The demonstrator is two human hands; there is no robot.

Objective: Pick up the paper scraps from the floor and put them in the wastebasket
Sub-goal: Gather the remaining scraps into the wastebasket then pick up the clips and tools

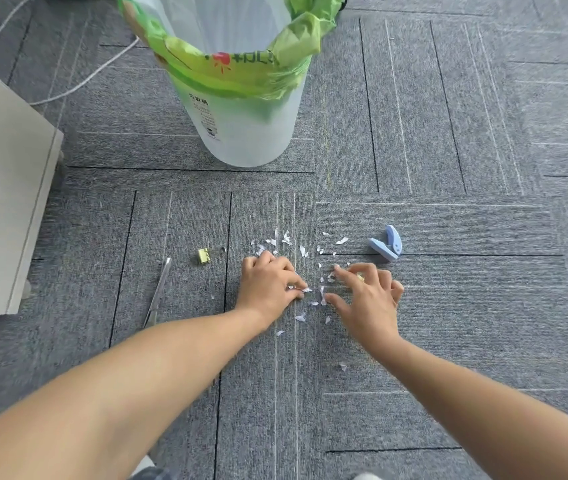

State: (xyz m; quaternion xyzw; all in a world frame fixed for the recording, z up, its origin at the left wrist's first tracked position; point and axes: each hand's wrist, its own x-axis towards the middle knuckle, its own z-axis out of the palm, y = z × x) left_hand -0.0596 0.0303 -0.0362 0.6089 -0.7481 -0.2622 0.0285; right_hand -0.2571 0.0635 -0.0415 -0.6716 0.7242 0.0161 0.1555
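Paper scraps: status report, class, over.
Left hand pinching a scrap, right hand spread open. Paper scraps still scattered on carpet. Wastebasket ahead, unobstructed.

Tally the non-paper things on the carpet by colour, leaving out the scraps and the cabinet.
Green-lined white: 1, the wastebasket
Yellow: 1, the binder clip
Blue: 1, the hole punch
Silver: 1, the scissors
White: 1, the cable
Total: 5
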